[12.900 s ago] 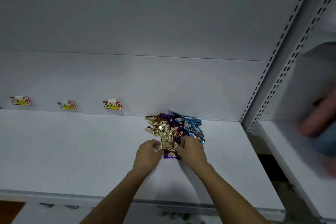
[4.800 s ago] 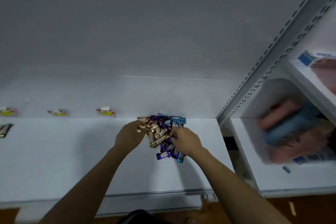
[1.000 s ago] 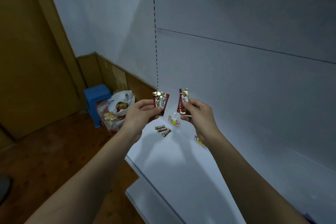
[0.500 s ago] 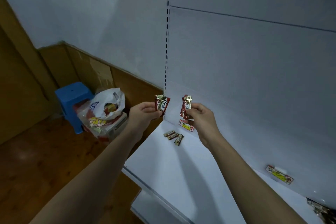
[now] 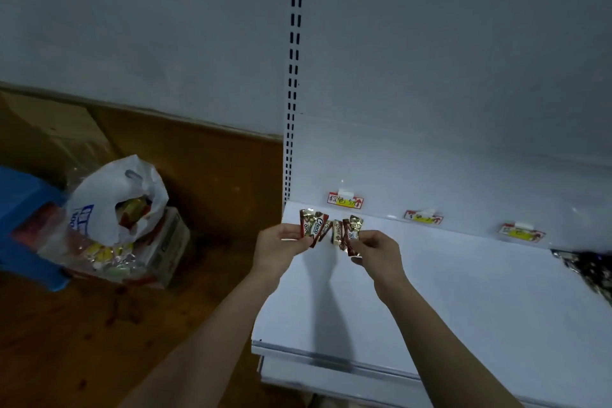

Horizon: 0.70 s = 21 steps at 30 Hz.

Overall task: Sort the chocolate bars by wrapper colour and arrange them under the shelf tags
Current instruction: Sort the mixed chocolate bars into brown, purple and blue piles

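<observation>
My left hand pinches a red-brown chocolate bar upright above the left end of the white shelf. My right hand pinches another red-brown bar close beside it. Between the two hands, a few brown bars lie on the shelf under the leftmost tag. Two further tags, the middle tag and the right tag, hang along the back wall. The edge of the mixed pile of bars shows at the far right.
Left of the shelf, on the wooden floor, stand a blue stool, a white plastic bag and a box of packets. A slotted upright marks the shelf's left end. The shelf's front edge lies below my forearms.
Both hands have come down with their bars towards the leftmost tag and closer together. The view has swung right, so all three tags and the pile's edge now show.
</observation>
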Each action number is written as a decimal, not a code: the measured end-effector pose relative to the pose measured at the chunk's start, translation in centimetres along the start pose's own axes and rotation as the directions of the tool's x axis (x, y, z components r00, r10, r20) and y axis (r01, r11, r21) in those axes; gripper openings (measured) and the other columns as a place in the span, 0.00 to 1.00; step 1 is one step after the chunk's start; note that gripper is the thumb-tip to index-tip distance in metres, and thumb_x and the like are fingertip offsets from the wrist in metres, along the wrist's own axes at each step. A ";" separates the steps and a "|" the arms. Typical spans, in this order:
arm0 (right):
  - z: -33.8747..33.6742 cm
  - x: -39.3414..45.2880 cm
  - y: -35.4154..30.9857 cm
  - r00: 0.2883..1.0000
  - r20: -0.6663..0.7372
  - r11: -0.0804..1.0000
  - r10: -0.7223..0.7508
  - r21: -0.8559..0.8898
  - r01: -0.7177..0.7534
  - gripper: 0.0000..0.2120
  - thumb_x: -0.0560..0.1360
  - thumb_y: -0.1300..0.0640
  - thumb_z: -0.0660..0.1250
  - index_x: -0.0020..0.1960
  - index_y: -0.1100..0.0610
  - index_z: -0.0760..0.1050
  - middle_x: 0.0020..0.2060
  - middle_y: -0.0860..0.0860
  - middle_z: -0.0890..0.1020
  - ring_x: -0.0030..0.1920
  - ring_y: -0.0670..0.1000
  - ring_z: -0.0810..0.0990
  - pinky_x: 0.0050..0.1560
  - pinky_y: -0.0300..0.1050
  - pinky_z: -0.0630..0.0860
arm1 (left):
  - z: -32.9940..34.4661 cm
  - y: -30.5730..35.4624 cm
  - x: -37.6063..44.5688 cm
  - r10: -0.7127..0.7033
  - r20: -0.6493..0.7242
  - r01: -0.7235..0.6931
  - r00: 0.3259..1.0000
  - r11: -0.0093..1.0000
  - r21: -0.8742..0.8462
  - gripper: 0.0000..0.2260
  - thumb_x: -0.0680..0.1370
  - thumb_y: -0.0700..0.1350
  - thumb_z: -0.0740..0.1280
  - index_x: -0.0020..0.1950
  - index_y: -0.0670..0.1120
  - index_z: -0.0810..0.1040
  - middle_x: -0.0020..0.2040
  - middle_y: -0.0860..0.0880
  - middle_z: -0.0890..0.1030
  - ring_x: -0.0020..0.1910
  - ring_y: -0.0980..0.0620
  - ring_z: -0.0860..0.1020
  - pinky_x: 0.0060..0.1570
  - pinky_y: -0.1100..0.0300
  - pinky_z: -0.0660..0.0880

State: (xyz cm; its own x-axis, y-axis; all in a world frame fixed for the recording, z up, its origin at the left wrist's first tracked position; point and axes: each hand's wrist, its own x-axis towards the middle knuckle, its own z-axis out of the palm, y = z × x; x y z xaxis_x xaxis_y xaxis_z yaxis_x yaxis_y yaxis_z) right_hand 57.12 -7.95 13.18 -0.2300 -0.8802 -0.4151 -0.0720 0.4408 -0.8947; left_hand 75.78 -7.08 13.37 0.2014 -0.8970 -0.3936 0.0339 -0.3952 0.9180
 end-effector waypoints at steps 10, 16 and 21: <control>2.9 9.2 8.0 0.991 -0.112 0.974 -0.071 -0.223 0.045 0.03 0.74 0.61 0.70 0.48 0.57 0.78 0.40 0.53 0.85 0.35 0.50 0.82 0.38 0.43 0.77 | 3.6 -7.9 8.8 0.090 -0.029 -0.080 0.996 0.967 0.243 0.12 0.68 0.34 0.77 0.49 0.39 0.79 0.44 0.42 0.84 0.41 0.47 0.82 0.35 0.64 0.73; 5.0 13.7 10.0 0.960 -0.119 0.884 -0.255 -0.431 0.181 0.05 0.75 0.55 0.71 0.46 0.57 0.79 0.40 0.48 0.81 0.41 0.48 0.80 0.39 0.39 0.74 | 6.4 -10.3 13.1 0.222 -0.038 -0.182 0.974 0.875 0.449 0.10 0.70 0.38 0.76 0.48 0.44 0.80 0.45 0.46 0.85 0.38 0.56 0.79 0.31 0.74 0.68; 5.3 13.5 9.5 0.931 -0.086 0.799 -0.355 -0.544 0.255 0.10 0.76 0.55 0.69 0.54 0.59 0.78 0.48 0.52 0.75 0.49 0.53 0.77 0.50 0.45 0.73 | 5.9 -10.0 13.7 0.300 -0.001 -0.208 0.954 0.664 0.718 0.15 0.74 0.47 0.74 0.60 0.49 0.80 0.55 0.49 0.80 0.55 0.49 0.75 0.48 0.59 0.72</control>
State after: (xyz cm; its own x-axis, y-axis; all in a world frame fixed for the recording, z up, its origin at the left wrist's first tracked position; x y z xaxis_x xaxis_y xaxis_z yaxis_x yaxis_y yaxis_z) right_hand 58.52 -16.58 -1.80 -0.2724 -0.9606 -0.0543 -0.6444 0.2241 -0.7312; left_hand 72.45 -16.59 -1.51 0.2028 -0.9741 -0.1004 -0.7225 -0.2180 0.6561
